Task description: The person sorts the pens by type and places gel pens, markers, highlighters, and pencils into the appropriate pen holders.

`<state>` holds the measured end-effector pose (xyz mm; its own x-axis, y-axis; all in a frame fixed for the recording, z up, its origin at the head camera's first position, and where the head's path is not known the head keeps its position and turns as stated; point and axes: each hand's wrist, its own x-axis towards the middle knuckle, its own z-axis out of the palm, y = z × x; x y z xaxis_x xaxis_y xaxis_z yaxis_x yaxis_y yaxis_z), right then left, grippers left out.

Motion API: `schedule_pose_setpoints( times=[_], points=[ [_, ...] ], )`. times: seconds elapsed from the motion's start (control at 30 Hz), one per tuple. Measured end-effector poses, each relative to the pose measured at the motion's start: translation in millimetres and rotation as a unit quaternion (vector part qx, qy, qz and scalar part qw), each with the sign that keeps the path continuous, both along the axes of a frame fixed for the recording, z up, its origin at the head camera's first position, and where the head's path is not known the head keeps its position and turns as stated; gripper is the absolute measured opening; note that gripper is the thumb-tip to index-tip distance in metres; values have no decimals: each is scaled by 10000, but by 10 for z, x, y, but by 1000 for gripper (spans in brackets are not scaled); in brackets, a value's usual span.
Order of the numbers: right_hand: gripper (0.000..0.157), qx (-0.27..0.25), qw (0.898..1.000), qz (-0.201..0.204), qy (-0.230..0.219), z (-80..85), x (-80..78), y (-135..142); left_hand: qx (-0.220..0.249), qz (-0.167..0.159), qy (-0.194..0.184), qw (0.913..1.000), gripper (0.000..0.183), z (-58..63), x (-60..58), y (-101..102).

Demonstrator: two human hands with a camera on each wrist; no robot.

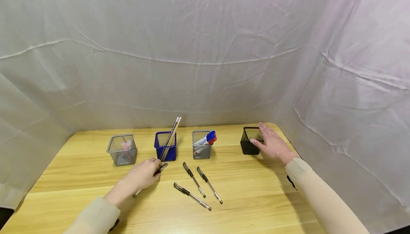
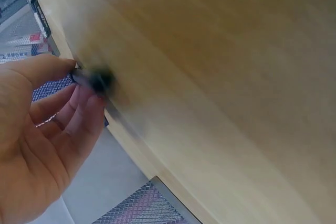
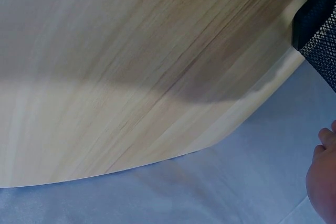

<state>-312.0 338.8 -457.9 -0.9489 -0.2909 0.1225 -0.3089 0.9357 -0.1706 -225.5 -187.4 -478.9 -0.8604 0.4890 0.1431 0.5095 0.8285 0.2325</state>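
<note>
My left hand (image 1: pixel 145 173) pinches a gel pen (image 1: pixel 162 168) with a black grip, low over the table in front of the blue mesh pen holder (image 1: pixel 171 152). In the left wrist view thumb and fingertips meet on the blurred pen. My right hand (image 1: pixel 272 143) lies at the right side of a black mesh pen holder (image 1: pixel 250 147), fingers and thumb fairly straight along its rim. The right wrist view catches only part of that hand and the holder's black base (image 3: pixel 315 17). Three more gel pens (image 1: pixel 193 179) lie loose between the hands.
Pencils (image 1: pixel 171 138) lean in the blue holder. Right of it, a silver mesh holder (image 1: pixel 196 150) bears blue and red markers (image 1: pixel 209 138). At left, another silver mesh holder (image 1: pixel 120 160) contains something pink (image 1: pixel 126 145). Pale cloth walls (image 1: pixel 192 84) surround the wooden table (image 1: pixel 250 195).
</note>
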Motion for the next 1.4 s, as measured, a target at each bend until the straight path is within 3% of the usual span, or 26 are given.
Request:
schedule_pose_setpoints(
  times=[0.13,0.33,0.5,0.8,1.03,1.23,1.4],
  points=[
    [93,-17,10000,-9,10,4,4,0,55,-83,-4,10000,21,-2,-16,-5],
    [94,7,10000,-3,-44,17,14,2,64,40,-198,9998,23,24,-35,-9],
    [94,-30,10000,-25,-70,7,12,8,331,67,-344,9988,24,59,-36,-12],
    [95,-84,10000,20,-27,-18,0,13,576,-85,-182,9981,28,105,-11,-15],
    [95,-130,9999,20,4,-27,2,15,804,-225,183,9963,33,195,30,19],
    [95,-125,9999,22,-19,-29,7,11,1180,-466,544,9904,33,289,73,97],
    [94,-143,9999,39,66,-24,-4,9,1696,-320,483,9838,34,405,109,234]
  ],
)
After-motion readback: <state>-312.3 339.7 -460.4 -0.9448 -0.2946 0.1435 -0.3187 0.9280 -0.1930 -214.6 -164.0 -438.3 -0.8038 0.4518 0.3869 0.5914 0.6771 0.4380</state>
